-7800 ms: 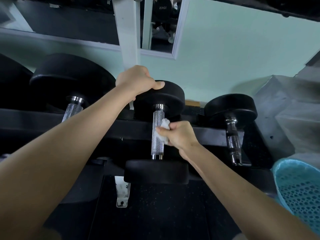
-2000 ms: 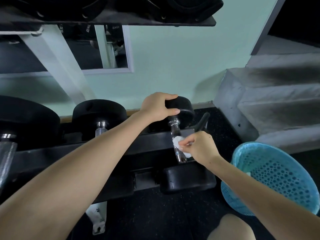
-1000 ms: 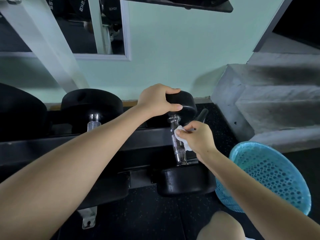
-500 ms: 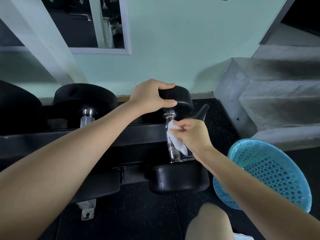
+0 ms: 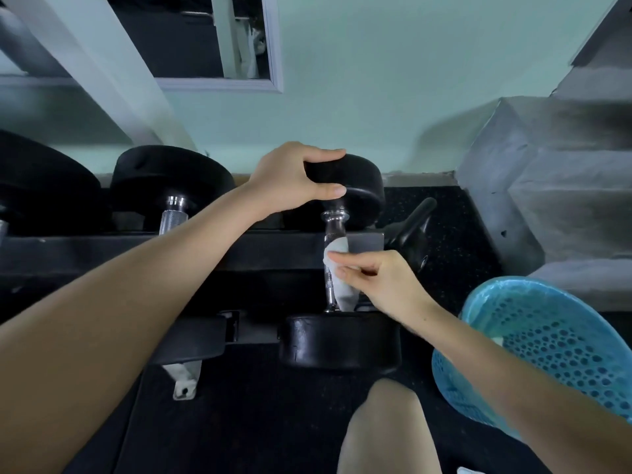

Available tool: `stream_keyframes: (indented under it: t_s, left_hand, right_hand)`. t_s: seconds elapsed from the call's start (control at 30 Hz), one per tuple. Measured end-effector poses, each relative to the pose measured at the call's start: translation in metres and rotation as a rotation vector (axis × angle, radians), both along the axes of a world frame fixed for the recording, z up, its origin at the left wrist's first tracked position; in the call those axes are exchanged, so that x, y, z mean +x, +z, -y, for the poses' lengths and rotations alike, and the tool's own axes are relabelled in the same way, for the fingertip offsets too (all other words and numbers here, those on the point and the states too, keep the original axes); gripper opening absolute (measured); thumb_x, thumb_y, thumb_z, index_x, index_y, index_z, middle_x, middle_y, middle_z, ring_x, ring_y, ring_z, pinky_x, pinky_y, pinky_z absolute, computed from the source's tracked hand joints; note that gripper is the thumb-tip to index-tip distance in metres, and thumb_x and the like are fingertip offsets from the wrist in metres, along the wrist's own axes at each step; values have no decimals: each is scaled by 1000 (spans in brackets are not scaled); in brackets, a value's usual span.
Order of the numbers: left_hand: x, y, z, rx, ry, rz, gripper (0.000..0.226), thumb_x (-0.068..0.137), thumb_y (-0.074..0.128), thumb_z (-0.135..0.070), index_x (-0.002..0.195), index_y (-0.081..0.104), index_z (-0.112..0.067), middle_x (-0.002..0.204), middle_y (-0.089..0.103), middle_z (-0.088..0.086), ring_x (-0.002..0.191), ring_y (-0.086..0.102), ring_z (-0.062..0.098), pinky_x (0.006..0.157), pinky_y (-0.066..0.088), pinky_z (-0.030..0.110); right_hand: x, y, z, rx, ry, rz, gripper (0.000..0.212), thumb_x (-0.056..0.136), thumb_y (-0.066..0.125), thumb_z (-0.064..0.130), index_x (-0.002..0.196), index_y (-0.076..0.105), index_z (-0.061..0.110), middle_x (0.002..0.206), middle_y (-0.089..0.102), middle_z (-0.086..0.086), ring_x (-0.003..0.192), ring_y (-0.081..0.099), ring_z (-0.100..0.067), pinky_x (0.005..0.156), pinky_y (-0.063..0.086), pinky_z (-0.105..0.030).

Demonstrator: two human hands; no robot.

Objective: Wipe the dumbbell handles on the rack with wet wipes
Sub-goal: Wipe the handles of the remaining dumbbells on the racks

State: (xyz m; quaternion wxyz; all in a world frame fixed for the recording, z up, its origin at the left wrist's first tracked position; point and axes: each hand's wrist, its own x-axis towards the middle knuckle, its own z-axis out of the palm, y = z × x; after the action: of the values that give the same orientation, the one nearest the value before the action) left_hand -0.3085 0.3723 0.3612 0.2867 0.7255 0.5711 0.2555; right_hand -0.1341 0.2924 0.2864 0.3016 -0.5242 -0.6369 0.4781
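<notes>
The rightmost dumbbell [image 5: 342, 340] lies on the black rack [image 5: 102, 248], its chrome handle [image 5: 331, 227] running towards me. My left hand [image 5: 294, 179] grips the dumbbell's far black head [image 5: 362, 186] from above. My right hand [image 5: 379, 282] pinches a white wet wipe [image 5: 342, 289] wrapped round the right side of the handle, about halfway along it. A larger dumbbell [image 5: 171, 179] sits on the rack to the left, with part of its knurled handle [image 5: 172, 217] showing.
A blue perforated plastic basket [image 5: 554, 340] stands on the floor at the right. Concrete steps [image 5: 564, 186] rise behind it. A black kettlebell handle [image 5: 413, 224] pokes up beyond the rack's right end. My knee [image 5: 386, 429] is below the dumbbell. A rack foot [image 5: 183, 381] is bolted to the floor.
My right hand has slid the wipe a little down the handle towards me. Several seconds ago both hands worked on the larger dumbbell to the left.
</notes>
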Motion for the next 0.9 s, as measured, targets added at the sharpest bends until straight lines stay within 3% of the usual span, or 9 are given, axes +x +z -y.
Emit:
stream_keyframes:
  t_s: [0.13,0.23,0.3,0.43,0.53,0.6,0.73,0.9]
  left_hand:
    - [2,2,1,-16,20,14,57,73,78,-35,125,56,-39,136,53,-12,129,44,8,111,32,31]
    - [4,2,4,-10,29,5,56,75,76,-36,127,55,-40,135,53,-11,128,46,11,111,33,33]
    - [5,1,4,2,36,-22,55,77,74,-36,128,53,-41,134,54,-9,125,48,17,107,35,32]
    - [4,0,4,29,29,-29,55,78,73,-37,129,53,-40,132,54,-8,123,48,16,105,36,29]
    - [3,0,4,40,17,-50,55,78,72,-38,129,53,-40,132,53,-7,123,48,14,105,36,29]
    - [3,2,4,37,12,-43,55,78,73,-37,129,53,-40,134,53,-9,125,46,11,106,35,28]
    - [4,3,4,40,5,-31,55,78,74,-35,129,54,-37,134,53,-8,127,44,11,108,33,28]
    - [3,1,3,54,-2,-72,55,78,72,-39,130,52,-39,133,53,-4,126,46,14,104,35,28]
  right_hand:
    - [8,5,2,-146,129,-23,45,79,74,5,120,64,19,97,71,9,90,66,1,88,50,-16]
    - [8,5,0,-145,135,-22,49,78,73,3,123,62,19,97,70,7,87,66,0,89,50,-17]
    - [8,3,-1,-90,120,-15,45,80,73,7,122,63,22,101,70,13,91,65,4,90,48,-13]
    - [3,2,-8,4,81,-34,37,85,68,13,116,61,31,67,61,36,73,57,19,75,41,-3]
    - [-7,5,-20,-16,-79,-192,30,86,67,11,104,68,34,74,69,24,74,63,6,77,50,-15]
    - [-12,4,-20,-62,-133,-245,27,87,66,11,101,70,34,87,72,16,85,66,2,83,54,-23]
    - [1,4,0,-88,37,14,27,85,69,15,111,71,23,102,70,16,94,62,8,92,47,-14]
    - [1,8,-1,-108,84,28,23,81,72,9,100,74,23,98,73,12,94,66,2,89,49,-14]
